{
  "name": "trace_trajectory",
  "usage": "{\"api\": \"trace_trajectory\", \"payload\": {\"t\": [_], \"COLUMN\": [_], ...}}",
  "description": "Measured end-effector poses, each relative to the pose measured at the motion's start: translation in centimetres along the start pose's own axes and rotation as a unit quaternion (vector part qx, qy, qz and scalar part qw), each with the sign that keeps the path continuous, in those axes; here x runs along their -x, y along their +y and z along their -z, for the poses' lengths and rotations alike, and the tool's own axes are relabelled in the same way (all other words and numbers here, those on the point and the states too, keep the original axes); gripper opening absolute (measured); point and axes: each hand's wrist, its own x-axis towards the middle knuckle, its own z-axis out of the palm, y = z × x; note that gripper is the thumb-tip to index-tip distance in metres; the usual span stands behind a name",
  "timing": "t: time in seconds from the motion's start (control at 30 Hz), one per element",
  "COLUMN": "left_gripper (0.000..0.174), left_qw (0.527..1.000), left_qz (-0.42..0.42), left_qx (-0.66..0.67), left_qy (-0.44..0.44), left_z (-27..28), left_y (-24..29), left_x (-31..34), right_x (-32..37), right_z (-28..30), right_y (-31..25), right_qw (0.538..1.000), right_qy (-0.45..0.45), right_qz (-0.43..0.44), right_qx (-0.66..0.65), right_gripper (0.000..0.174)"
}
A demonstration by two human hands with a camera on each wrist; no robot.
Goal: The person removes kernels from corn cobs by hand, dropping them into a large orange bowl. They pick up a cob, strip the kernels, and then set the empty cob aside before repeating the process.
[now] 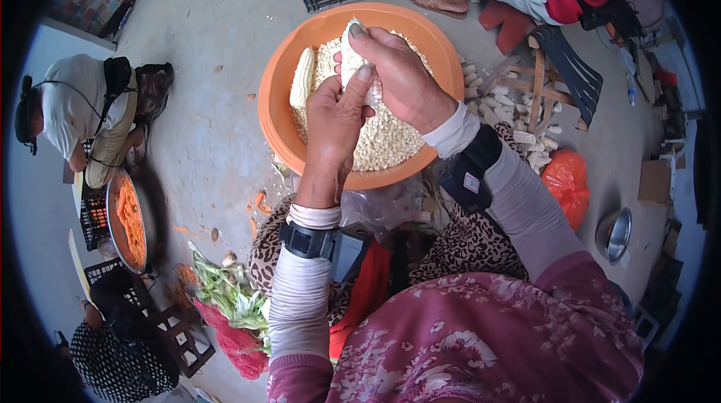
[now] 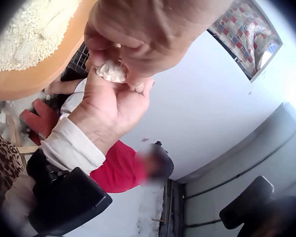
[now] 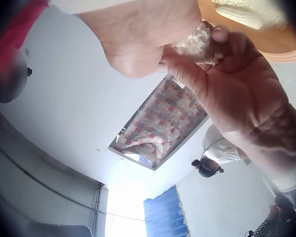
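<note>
1. Bowl at the far left holds thin orange strips; its round metal wall shows a dull shine. Rightward lie limp green husks and crumpled red netting.

2. The tub could lose kernels over its rim if a sharp push flicks them outward. It is round, smooth, orange and plastic-looking; the kernels are pale, small and loosely heaped.

3. A loose cob lies on the heap by the tub's left wall. A knock from a wrist might roll it, since its body is rounded and the kernels beneath look ready to shift. It is long and tapering, with tight, bead-like rows.

4. The left hand grips the lower part of the held cob, thumb pressed against it. If that hold slackens, the cob may twist on its knobbly surface, and the thumb could skid into the other hand.

5. The held cob is above the tub, between both hands, tilted slightly. Its texture is rough and uneven; how much of it is bare I cannot tell.

6. The right hand has its fingers curled round the same cob, thumb near the upper end. Too hard a press there could tip it out of the grip.

7. Pale, dry-looking cobs litter the floor beside a wooden stool; the shiny orange-red bag sits nearby, wrinkled and bulging.
</note>
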Motion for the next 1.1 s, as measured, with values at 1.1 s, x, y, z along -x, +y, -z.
{"api": "trace_trajectory", "payload": {"t": [1.1], "left_gripper": [0.046], "left_qw": [0.993], "left_qz": [0.095], "left_qx": [0.031], "left_qy": [0.054], "left_z": [0.7], "left_y": [0.2], "left_x": [0.0], "right_x": [-0.7], "right_z": [0.5], "right_y": [-0.7], "right_qw": [0.998], "right_qy": [-0.031], "right_qz": [0.052], "right_qx": [-0.027], "right_gripper": [0.020]}}
